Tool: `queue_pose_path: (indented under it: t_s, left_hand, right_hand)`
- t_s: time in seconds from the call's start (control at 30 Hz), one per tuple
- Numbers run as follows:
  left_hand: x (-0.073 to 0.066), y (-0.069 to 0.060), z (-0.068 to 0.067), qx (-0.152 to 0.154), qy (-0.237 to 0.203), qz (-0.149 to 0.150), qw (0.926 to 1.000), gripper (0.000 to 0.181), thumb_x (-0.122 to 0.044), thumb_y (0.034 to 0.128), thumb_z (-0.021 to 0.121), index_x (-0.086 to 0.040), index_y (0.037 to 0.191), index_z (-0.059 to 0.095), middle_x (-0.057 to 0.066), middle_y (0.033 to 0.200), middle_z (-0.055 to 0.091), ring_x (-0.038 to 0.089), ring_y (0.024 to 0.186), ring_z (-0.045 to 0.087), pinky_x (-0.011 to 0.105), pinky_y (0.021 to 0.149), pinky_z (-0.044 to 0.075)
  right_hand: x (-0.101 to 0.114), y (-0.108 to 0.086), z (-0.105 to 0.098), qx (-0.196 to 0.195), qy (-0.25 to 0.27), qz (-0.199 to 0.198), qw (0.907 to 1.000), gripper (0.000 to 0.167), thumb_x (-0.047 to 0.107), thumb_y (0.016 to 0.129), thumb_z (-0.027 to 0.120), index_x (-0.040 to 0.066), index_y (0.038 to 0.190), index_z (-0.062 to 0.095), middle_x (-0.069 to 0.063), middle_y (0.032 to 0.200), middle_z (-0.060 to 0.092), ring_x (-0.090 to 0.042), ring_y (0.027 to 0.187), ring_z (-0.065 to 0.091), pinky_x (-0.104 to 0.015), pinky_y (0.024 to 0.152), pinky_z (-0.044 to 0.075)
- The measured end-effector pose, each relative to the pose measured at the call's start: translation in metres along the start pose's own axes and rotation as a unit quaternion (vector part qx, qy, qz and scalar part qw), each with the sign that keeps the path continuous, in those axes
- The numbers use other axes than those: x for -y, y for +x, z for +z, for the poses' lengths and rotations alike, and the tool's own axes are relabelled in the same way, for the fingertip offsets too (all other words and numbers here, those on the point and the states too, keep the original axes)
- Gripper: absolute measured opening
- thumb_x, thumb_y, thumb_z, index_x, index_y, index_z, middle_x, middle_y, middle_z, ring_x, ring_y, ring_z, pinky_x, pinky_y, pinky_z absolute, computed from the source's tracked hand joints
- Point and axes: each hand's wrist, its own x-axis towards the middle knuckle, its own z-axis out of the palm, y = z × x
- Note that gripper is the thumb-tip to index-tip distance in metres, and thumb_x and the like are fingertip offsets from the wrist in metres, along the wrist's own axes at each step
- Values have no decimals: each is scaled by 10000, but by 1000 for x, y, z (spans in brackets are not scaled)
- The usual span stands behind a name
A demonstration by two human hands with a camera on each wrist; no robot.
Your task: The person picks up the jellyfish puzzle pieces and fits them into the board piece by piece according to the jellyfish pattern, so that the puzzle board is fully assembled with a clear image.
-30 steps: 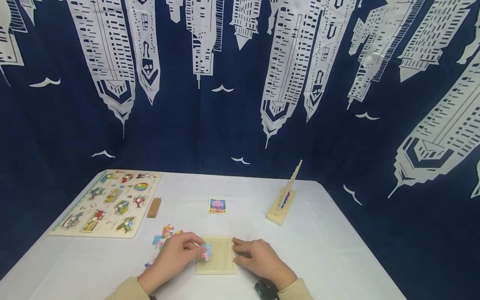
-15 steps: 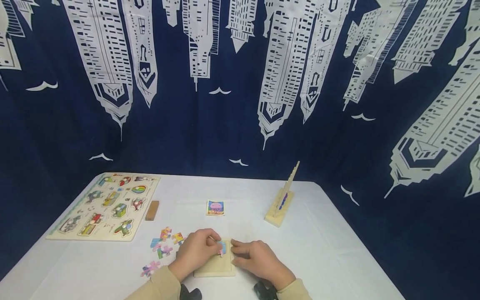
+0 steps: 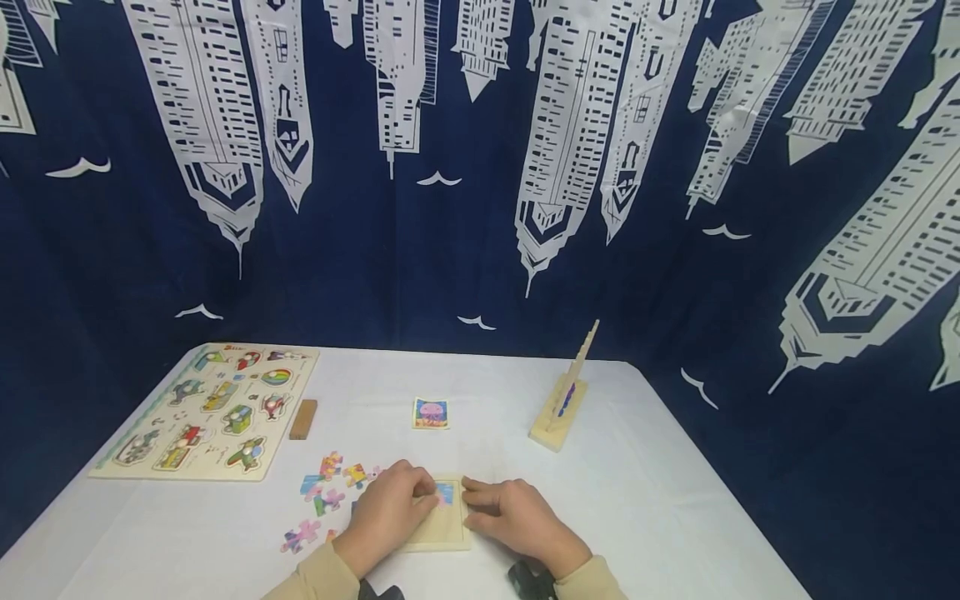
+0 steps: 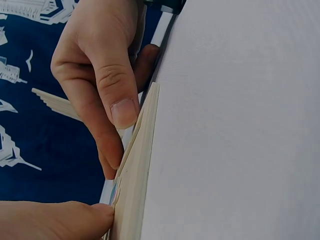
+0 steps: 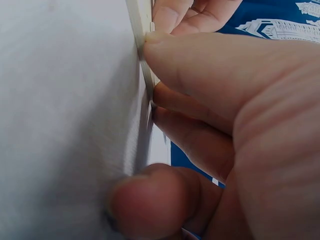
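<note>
The left hand (image 3: pixel 392 510) pinches a puzzle piece (image 3: pixel 446 494) toward its 3 o'clock, near the 1 o'clock corner of the tray (image 3: pixel 452 534). The right hand (image 3: pixel 517 518), fingers relaxed, touches the tray's 3 o'clock edge.

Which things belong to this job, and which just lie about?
Used, it seems: square pale wooden tray; blue-pink jigsaw piece; loose multicoloured jigsaw pieces; perhaps small square pink-blue card.

Lying about: large cream picture board; brown rectangular wooden block; pale wooden stand.
</note>
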Motion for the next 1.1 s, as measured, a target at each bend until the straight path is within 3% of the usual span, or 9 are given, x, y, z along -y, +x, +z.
queue_pose_path:
  t_s: [0.27, 1.1]
  left_hand:
    - [2, 5, 11, -295, 242, 348, 9987, 65, -286, 870, 823, -250, 858, 771, -158, 787, 568, -23, 652, 495, 201, 561, 430]
    - [0, 6, 13, -431, 341, 99, 9984, 130, -325, 835, 848, -265, 799, 739, -154, 743, 525, -1, 595, 443, 208, 527, 388]
  right_hand:
    - [-2, -2, -1, -88, -23, -104, 9999, 360, 343, 919, 765, 150, 1222, 762, 9, 1376, 659, -238, 1245, 649, -440, 991, 551]
    - [3, -1, 1, -54, 28, -73, 10000, 358, 346, 913, 766, 160, 1219, 763, 3, 1375, 660, -249, 1247, 650, -460, 988, 550]
